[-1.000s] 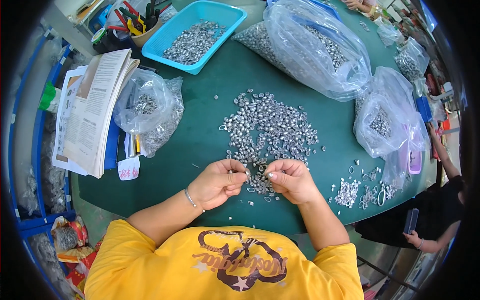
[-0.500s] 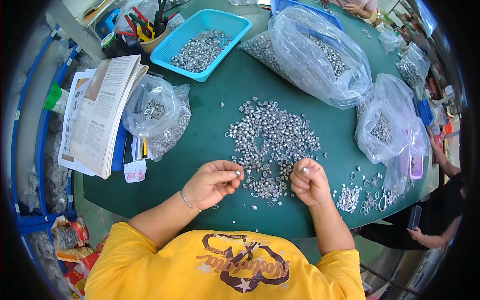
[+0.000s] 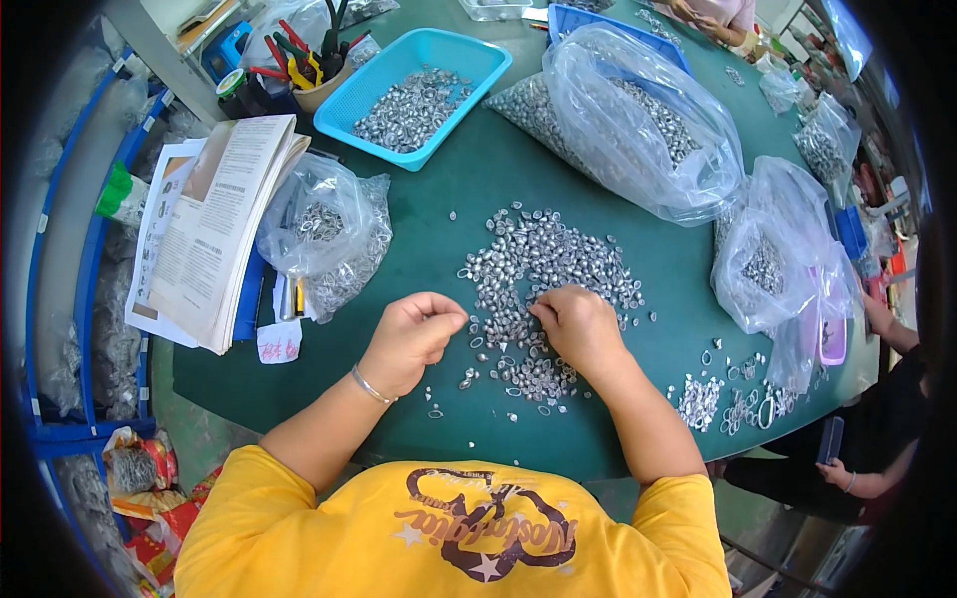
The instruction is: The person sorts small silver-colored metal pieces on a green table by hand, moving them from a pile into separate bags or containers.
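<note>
R hand (image 3: 582,327) at the pile (image 3: 558,249), L hand (image 3: 411,341) just beside

L hand: thumb & forefinger tips abt. meeting, rest curled in; can't tell if it has a bit. Pile's just to its R. R hand arches over the pile's near part, fingers bent down to it, prob. so the tips get at small pieces (tips partly hidden, so hold unclear).

Pile's mid-table, prob. for easy reach w/ both. Farther off, L: knotty plastic bag (image 3: 344,239). Beyond: blue tray (image 3: 439,42) & big bag (image 3: 688,184), sides likely keeping bits from scattering.
</note>
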{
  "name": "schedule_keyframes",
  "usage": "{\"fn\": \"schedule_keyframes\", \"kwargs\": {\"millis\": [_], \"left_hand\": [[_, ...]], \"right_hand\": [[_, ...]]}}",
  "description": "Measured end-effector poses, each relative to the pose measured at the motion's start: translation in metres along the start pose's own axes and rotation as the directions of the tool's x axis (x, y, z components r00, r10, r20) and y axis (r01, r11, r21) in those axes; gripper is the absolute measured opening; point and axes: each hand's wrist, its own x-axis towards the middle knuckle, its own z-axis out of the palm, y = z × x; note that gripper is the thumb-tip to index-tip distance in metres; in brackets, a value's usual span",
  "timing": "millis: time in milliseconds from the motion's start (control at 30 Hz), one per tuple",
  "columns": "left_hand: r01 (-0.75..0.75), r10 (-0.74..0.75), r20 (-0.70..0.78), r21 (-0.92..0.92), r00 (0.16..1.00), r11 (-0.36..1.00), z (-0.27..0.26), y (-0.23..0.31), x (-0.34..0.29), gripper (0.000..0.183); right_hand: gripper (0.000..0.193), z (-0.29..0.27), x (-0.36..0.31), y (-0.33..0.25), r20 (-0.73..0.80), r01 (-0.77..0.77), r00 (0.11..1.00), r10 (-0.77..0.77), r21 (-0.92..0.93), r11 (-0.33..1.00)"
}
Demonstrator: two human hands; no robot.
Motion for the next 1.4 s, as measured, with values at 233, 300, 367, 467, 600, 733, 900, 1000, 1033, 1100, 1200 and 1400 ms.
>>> {"fn": "schedule_keyframes", "kwargs": {"millis": [233, 300, 367, 467, 600, 733, 900, 1000, 1033, 1100, 1200, 1400], "left_hand": [[-0.499, 0.52, 0.331, 0.838, 0.787, 0.223, 0.024, -0.01, 0.057, 0.007], [-0.476, 0.447, 0.387, 0.873, 0.807, 0.103, 0.032, -0.015, 0.068, 0.008], [-0.467, 0.385, 0.411, 0.882, 0.826, 0.058, 0.035, -0.017, 0.073, 0.011], [-0.507, 0.405, 0.499, 0.856, 0.766, -0.097, 0.038, -0.025, 0.076, 0.008], [-0.477, 0.422, 0.48, 0.871, 0.769, -0.12, 0.042, -0.027, 0.075, 0.012], [-0.433, 0.451, 0.427, 0.896, 0.784, -0.095, 0.043, -0.026, 0.076, 0.014], [-0.461, 0.461, 0.459, 0.88, 0.76, -0.117, 0.032, -0.025, 0.078, 0.013], [-0.459, 0.383, 0.344, 0.847, 0.857, 0.267, 0.032, -0.017, 0.069, 0.015], [-0.331, 0.229, 0.24, 0.731, 0.943, 0.596, 0.038, -0.01, 0.061, 0.017], [-0.115, 0.043, 0.142, 0.549, 0.989, 0.828, 0.039, -0.007, 0.047, 0.013], [0.162, -0.076, 0.383, -0.198, 0.921, 0.967, 0.026, -0.019, 0.038, 0.008], [0.17, -0.092, 0.241, -0.327, 0.966, 0.93, 0.015, -0.022, 0.025, 0.012]], "right_hand": [[0.011, -0.009, -0.001, 0.005, 0.033, -0.015, 0.999, 0.013, 0.065, 0.998], [0.01, -0.018, -0.007, 0.007, 0.148, -0.238, 0.97, 0.192, 0.43, 0.871], [0.009, -0.02, -0.016, 0.012, 0.145, -0.226, 0.974, 0.175, 0.527, 0.819], [0.008, -0.021, -0.029, 0.022, 0.013, -0.044, 0.999, 0.049, 0.709, 0.704], [0.008, -0.022, -0.033, 0.021, -0.078, 0.107, 0.994, -0.073, 0.68, 0.726], [0.006, -0.024, -0.038, 0.019, -0.125, 0.181, 0.983, -0.132, 0.753, 0.633], [0.011, -0.027, -0.045, 0.028, -0.023, 0.003, 0.999, -0.039, 0.89, -0.456], [0.007, -0.033, -0.039, 0.026, 0.023, 0.013, 0.997, 0.067, 0.874, -0.485], [0.005, -0.033, -0.037, 0.026, 0.135, -0.077, 0.97, 0.202, 0.959, -0.271], [0.003, -0.026, -0.027, 0.023, 0.182, -0.271, 0.88, 0.438, 0.951, 0.149], [0.004, -0.017, -0.017, 0.025, 0.29, -0.343, 0.915, 0.279, 0.925, 0.165], [0.004, -0.015, -0.004, 0.022, 0.201, -0.346, 0.926, 0.319, 0.792, 0.503]]}}
